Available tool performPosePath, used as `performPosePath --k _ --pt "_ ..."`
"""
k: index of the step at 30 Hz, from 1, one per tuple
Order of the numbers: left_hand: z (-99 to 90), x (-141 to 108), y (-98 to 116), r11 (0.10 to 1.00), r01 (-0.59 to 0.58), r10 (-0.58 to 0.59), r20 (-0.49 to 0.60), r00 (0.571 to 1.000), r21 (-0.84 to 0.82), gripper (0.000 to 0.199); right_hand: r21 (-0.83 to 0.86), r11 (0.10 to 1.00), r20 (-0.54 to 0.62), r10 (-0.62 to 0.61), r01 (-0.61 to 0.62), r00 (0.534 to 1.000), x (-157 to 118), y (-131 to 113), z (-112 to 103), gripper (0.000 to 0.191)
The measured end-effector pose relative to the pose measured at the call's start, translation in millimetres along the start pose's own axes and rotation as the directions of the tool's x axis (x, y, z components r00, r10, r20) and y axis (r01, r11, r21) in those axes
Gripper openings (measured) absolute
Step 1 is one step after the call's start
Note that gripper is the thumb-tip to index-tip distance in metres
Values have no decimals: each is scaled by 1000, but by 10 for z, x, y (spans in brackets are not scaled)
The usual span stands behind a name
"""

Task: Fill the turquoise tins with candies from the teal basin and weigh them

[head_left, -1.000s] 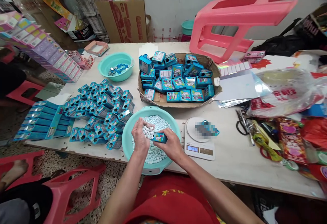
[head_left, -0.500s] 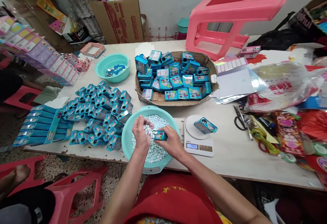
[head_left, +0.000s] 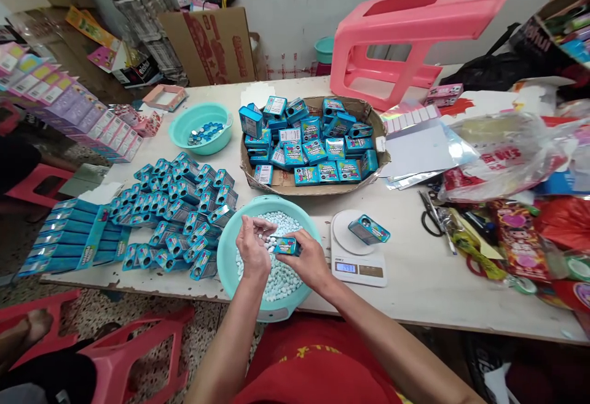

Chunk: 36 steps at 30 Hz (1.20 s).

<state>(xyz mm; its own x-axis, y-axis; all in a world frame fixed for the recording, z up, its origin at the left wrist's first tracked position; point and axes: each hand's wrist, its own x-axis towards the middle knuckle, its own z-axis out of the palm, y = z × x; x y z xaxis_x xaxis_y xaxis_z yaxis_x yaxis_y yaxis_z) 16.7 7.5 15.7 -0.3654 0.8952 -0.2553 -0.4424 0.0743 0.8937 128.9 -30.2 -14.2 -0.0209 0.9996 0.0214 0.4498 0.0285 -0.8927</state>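
Note:
A turquoise basin [head_left: 225, 262] of small pale candies [head_left: 279, 284] stands at the table's front edge. Above it my right hand [head_left: 311, 259] grips a small blue candy tin [head_left: 286, 245], lying on its side with its end toward my other hand. My left hand [head_left: 254, 247] is cupped at the tin's left end and holds a few candies. To the right, another blue tin [head_left: 369, 229] rests tilted on the white kitchen scale [head_left: 358, 267], whose display is lit.
Behind the basin, a cut-down cardboard box [head_left: 281, 179] holds many blue tins. More tins [head_left: 179, 207] crowd the table's left side, near a smaller turquoise bowl [head_left: 203, 146] of blue and silver pieces. Scissors [head_left: 431, 216] and plastic bags [head_left: 502, 152] lie right. A pink stool [head_left: 391, 35] rests behind.
Fewer candies show in my left palm than before. My right hand still grips the tin beside it. The whole view has shifted slightly; the tin on the scale stays put.

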Motion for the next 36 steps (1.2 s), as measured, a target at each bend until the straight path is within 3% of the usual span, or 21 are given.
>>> performPosePath --k 4,8,13,16,19,21,23,25,26,28,30,33,36 --pt "9 21 -11 999 26 -26 -2 1000 -24 40 38 999 -16 16 -15 1000 8 21 -14 34" --pt "40 16 -93 997 -2 1 17 1000 81 38 89 995 -34 50 -47 998 28 92 9 32" --pt "127 -32 -118 971 79 -129 218 967 225 37 101 994 3 51 -51 999 10 200 52 32" --pt "100 65 -31 984 128 -153 214 965 127 34 147 988 25 43 -47 999 -63 238 -1 36" --pt "-65 291 -75 981 192 -190 155 969 3 28 248 966 -6 70 -67 997 -190 237 -160 40" --pt "-231 416 -240 938 331 -341 107 934 102 26 299 951 -37 93 -78 995 -307 229 -321 40" --pt "-382 455 -459 829 482 -513 44 857 285 25 328 940 -65 125 -97 990 -451 238 -519 40" --pt "-451 407 -643 730 518 -589 25 808 445 22 346 928 -95 178 -135 979 -618 283 -740 38" --pt "-434 363 -702 713 494 -591 47 805 498 22 356 921 -120 213 -158 970 -706 320 -855 37" --pt "-273 268 -750 714 416 -570 123 812 564 24 374 906 -194 286 -199 938 -881 422 -1085 36" --pt "49 192 -741 715 308 -570 268 777 627 24 379 896 -295 354 -231 888 -1037 551 -1301 36" --pt "709 130 -752 695 0 -556 538 633 719 17 361 884 -422 439 -297 793 -1208 758 -1578 38" --pt "1346 92 -872 568 -367 -551 672 495 737 9 373 852 -494 517 -367 699 -1307 935 -1785 43"
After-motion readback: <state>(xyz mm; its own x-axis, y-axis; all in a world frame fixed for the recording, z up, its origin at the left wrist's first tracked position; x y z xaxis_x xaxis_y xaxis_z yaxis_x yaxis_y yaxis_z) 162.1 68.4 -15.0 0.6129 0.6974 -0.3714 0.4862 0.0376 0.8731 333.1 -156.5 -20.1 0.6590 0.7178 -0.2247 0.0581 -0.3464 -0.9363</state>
